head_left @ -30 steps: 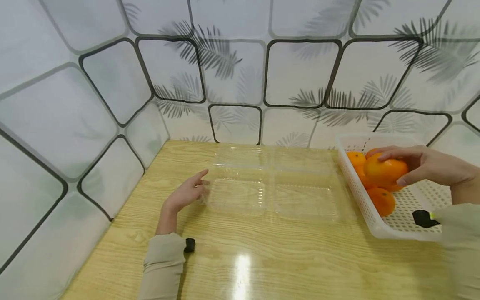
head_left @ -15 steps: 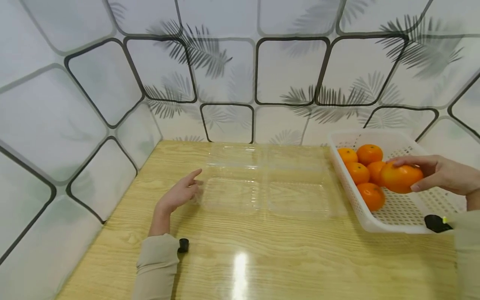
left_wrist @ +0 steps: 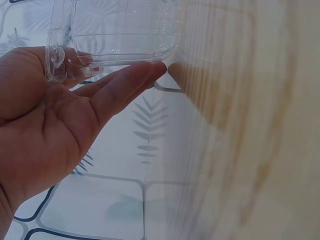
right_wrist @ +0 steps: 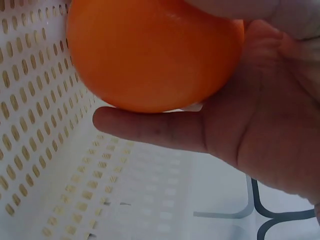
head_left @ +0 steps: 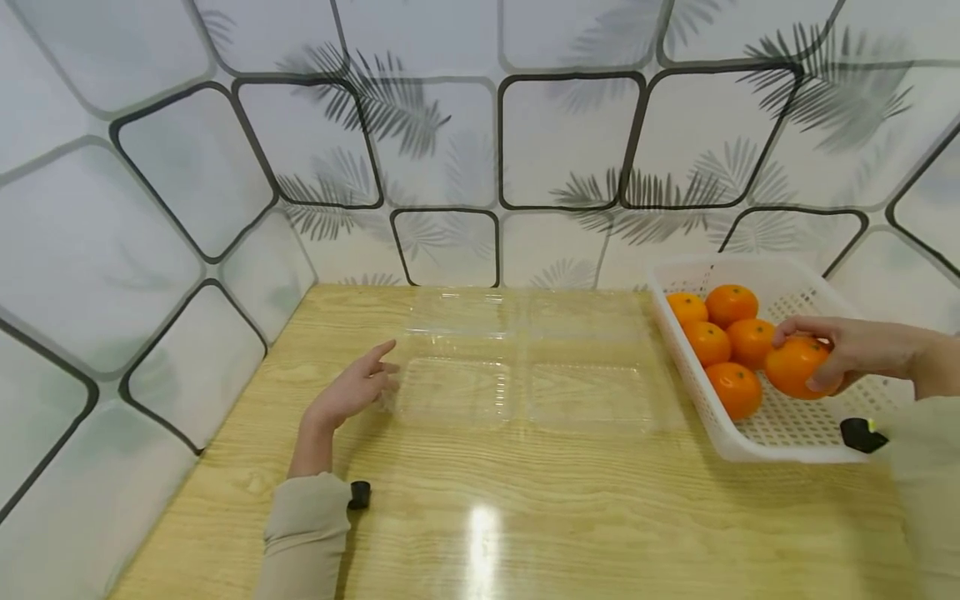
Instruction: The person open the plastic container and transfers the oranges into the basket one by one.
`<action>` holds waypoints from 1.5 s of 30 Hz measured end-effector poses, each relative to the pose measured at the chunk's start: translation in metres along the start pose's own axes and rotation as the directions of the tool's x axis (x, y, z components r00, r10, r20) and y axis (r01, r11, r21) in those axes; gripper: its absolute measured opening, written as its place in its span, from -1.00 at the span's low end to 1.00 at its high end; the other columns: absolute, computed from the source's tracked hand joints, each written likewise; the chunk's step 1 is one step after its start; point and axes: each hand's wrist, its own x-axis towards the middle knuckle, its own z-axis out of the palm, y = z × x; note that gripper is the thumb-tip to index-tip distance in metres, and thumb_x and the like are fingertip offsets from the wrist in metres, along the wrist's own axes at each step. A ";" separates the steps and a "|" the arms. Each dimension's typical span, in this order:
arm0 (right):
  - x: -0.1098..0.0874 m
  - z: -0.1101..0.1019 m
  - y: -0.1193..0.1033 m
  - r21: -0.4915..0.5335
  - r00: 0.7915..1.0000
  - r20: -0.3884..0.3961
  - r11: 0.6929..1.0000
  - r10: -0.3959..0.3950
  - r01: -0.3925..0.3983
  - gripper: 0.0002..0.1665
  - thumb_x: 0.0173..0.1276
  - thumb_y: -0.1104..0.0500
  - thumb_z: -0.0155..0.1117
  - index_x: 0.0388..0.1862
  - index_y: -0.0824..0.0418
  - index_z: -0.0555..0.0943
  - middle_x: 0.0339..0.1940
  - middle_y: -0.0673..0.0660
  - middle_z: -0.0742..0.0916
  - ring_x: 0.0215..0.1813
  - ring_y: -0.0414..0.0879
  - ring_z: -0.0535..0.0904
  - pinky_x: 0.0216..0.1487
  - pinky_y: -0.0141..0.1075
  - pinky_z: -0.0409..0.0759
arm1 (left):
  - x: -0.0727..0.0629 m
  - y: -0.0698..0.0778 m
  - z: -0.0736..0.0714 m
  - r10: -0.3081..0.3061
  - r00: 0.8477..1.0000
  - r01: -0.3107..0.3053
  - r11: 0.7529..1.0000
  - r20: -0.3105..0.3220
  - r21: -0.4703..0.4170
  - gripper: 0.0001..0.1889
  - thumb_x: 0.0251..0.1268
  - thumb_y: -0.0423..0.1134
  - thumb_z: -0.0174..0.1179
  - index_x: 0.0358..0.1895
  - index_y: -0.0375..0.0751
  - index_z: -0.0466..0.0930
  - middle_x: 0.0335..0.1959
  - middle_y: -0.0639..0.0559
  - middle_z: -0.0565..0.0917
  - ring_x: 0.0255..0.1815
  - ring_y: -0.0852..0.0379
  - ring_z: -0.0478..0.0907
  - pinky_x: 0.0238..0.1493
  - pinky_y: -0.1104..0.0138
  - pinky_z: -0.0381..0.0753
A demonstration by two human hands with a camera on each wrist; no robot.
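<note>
My right hand [head_left: 851, 354] grips an orange [head_left: 797, 367] inside the white plastic basket [head_left: 757, 450], fingers over its far side and thumb on the near side. In the right wrist view the orange [right_wrist: 155, 55] fills the top, just off the basket's perforated surface or on it; I cannot tell which. Several more oranges [head_left: 734, 390] lie at the basket's left. My left hand [head_left: 352, 392] rests at the left edge of a clear plastic container [head_left: 453, 392]. The left wrist view has its straight fingers [left_wrist: 125, 85] against that container's rim and side.
A second clear container [head_left: 592, 396] stands right beside the first, between it and the basket. Both have raised clear lids at the back. A patterned wall [head_left: 442, 167] borders the wooden table [head_left: 480, 467] behind and at left.
My right hand has carried the orange off the other oranges, rightward, then lowered it within the basket. The head view has turned slightly right. The left hand stays at the container.
</note>
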 end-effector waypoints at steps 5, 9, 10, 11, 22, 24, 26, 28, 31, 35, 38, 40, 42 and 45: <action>0.005 0.000 -0.008 0.014 1.000 0.015 1.000 0.027 -0.027 -0.38 0.13 0.32 0.33 0.15 -0.04 0.39 0.09 0.22 0.46 -0.04 0.02 0.50 -0.09 0.01 0.64 | 0.000 -0.002 -0.001 0.006 1.000 -0.006 1.000 0.000 -0.007 -0.35 0.58 -0.35 -0.21 0.62 -0.24 -0.23 0.43 -0.52 0.23 0.20 -0.29 0.47 -0.17 0.23 0.49; 0.007 -0.001 -0.010 0.034 0.999 0.036 0.999 0.030 -0.032 -0.40 0.14 0.31 0.36 0.16 0.00 0.45 0.11 0.23 0.46 -0.03 0.03 0.52 -0.07 0.04 0.64 | 0.000 -0.001 -0.002 0.009 1.000 -0.009 1.000 0.000 -0.011 -0.30 0.55 -0.35 -0.11 0.61 -0.25 -0.23 0.42 -0.53 0.23 0.16 -0.28 0.47 -0.17 0.23 0.49; 0.008 -0.001 -0.009 0.045 0.998 0.041 0.998 0.037 -0.039 -0.42 0.15 0.30 0.36 0.15 -0.02 0.48 0.11 0.22 0.47 -0.03 0.03 0.53 -0.06 0.05 0.64 | 0.000 0.000 -0.002 0.005 1.000 -0.005 1.000 0.001 -0.011 -0.29 0.55 -0.35 -0.11 0.62 -0.25 -0.23 0.42 -0.52 0.23 0.17 -0.29 0.47 -0.17 0.23 0.50; 0.009 -0.001 -0.008 0.055 0.998 0.045 0.998 0.041 -0.044 -0.44 0.16 0.30 0.36 0.14 -0.04 0.50 0.12 0.21 0.48 -0.02 0.02 0.53 -0.06 0.05 0.64 | -0.001 0.000 -0.002 0.001 1.000 -0.001 1.000 0.001 -0.009 -0.28 0.54 -0.35 -0.09 0.62 -0.24 -0.24 0.43 -0.52 0.23 0.19 -0.30 0.46 -0.16 0.23 0.50; 0.013 0.000 0.002 0.116 0.998 0.031 0.991 0.061 -0.064 -0.54 0.31 0.23 0.32 0.08 -0.27 0.60 0.26 0.23 0.40 0.05 0.01 0.51 0.00 0.07 0.63 | -0.002 0.002 -0.003 0.001 1.000 -0.001 1.000 0.001 0.009 -0.31 0.56 -0.36 -0.13 0.61 -0.26 -0.24 0.42 -0.52 0.23 0.23 -0.32 0.44 -0.16 0.24 0.49; 0.013 -0.001 0.003 0.132 0.998 0.037 0.989 0.056 -0.060 -0.56 0.35 0.22 0.29 0.06 -0.30 0.61 0.20 0.15 0.44 0.05 0.01 0.52 0.00 0.08 0.63 | -0.002 0.002 -0.003 0.006 1.000 -0.006 1.000 0.001 0.015 -0.35 0.58 -0.36 -0.21 0.61 -0.27 -0.24 0.42 -0.53 0.23 0.22 -0.32 0.45 -0.17 0.26 0.50; 0.013 -0.002 0.004 0.149 0.998 0.045 0.987 0.049 -0.056 -0.58 0.38 0.21 0.27 0.04 -0.32 0.62 0.15 0.06 0.46 0.05 0.00 0.53 0.01 0.09 0.62 | -0.002 0.002 -0.003 0.004 1.000 -0.004 1.000 -0.002 0.017 -0.35 0.58 -0.35 -0.21 0.61 -0.27 -0.23 0.42 -0.53 0.24 0.23 -0.32 0.44 -0.17 0.27 0.51; 0.014 -0.003 0.005 0.164 0.998 0.054 0.985 0.044 -0.052 -0.58 0.40 0.21 0.24 0.04 -0.34 0.62 0.13 0.02 0.47 0.06 0.00 0.53 0.01 0.11 0.62 | -0.001 0.002 -0.002 0.004 1.000 -0.004 1.000 -0.001 0.022 -0.37 0.59 -0.34 -0.26 0.61 -0.27 -0.24 0.42 -0.53 0.24 0.22 -0.32 0.45 -0.16 0.27 0.51; 0.014 -0.003 0.007 0.195 0.997 0.056 0.979 0.049 -0.059 -0.61 0.42 0.19 0.22 0.02 -0.34 0.63 0.12 -0.02 0.48 0.07 0.00 0.53 0.03 0.13 0.61 | -0.001 0.003 -0.002 -0.008 1.000 0.009 1.000 -0.006 0.029 -0.35 0.57 -0.33 -0.23 0.61 -0.24 -0.23 0.42 -0.50 0.25 0.25 -0.30 0.44 -0.09 0.23 0.50; 0.014 -0.001 0.009 0.238 0.996 0.067 0.969 0.054 -0.068 -0.65 0.48 0.17 0.14 -0.02 -0.34 0.64 0.09 -0.07 0.52 0.06 0.02 0.55 0.03 0.16 0.59 | -0.001 0.003 -0.001 -0.017 1.000 0.017 0.999 -0.007 0.038 -0.31 0.52 -0.33 -0.19 0.62 -0.22 -0.23 0.42 -0.48 0.27 0.27 -0.29 0.43 -0.01 0.15 0.49; 0.015 0.000 0.011 0.256 0.995 0.076 0.964 0.059 -0.077 -0.65 0.51 0.16 0.10 -0.04 -0.34 0.65 0.07 -0.07 0.55 0.05 0.03 0.55 0.03 0.16 0.59 | 0.000 0.002 -0.001 -0.016 1.000 0.016 0.999 -0.009 0.036 -0.31 0.52 -0.33 -0.19 0.62 -0.21 -0.23 0.42 -0.48 0.27 0.27 -0.30 0.43 0.03 0.09 0.49; 0.016 0.002 0.013 0.271 0.995 0.071 0.958 0.072 -0.089 -0.66 0.49 0.17 0.12 -0.06 -0.34 0.66 0.08 -0.05 0.54 0.04 0.02 0.55 0.02 0.16 0.59 | 0.000 0.002 0.000 -0.018 1.000 0.019 0.999 -0.009 0.032 -0.30 0.52 -0.32 -0.16 0.62 -0.21 -0.22 0.43 -0.48 0.26 0.30 -0.31 0.41 0.07 0.05 0.49; 0.017 0.005 0.016 0.280 0.994 0.068 0.954 0.088 -0.104 -0.66 0.48 0.17 0.14 -0.08 -0.34 0.66 0.09 -0.03 0.54 0.03 0.01 0.55 0.02 0.16 0.59 | 0.001 0.001 0.001 -0.020 1.000 0.021 0.999 -0.007 0.028 -0.29 0.52 -0.32 -0.14 0.62 -0.20 -0.22 0.43 -0.47 0.26 0.32 -0.32 0.38 0.09 0.03 0.49; 0.021 0.008 0.021 0.298 0.992 0.077 0.948 0.098 -0.117 -0.65 0.46 0.19 0.16 -0.10 -0.34 0.67 0.09 -0.03 0.54 0.03 0.01 0.55 0.03 0.16 0.59 | 0.001 0.001 0.001 -0.026 1.000 0.026 0.999 -0.007 0.026 -0.28 0.52 -0.31 -0.10 0.62 -0.19 -0.22 0.44 -0.46 0.26 0.35 -0.31 0.36 0.08 0.05 0.49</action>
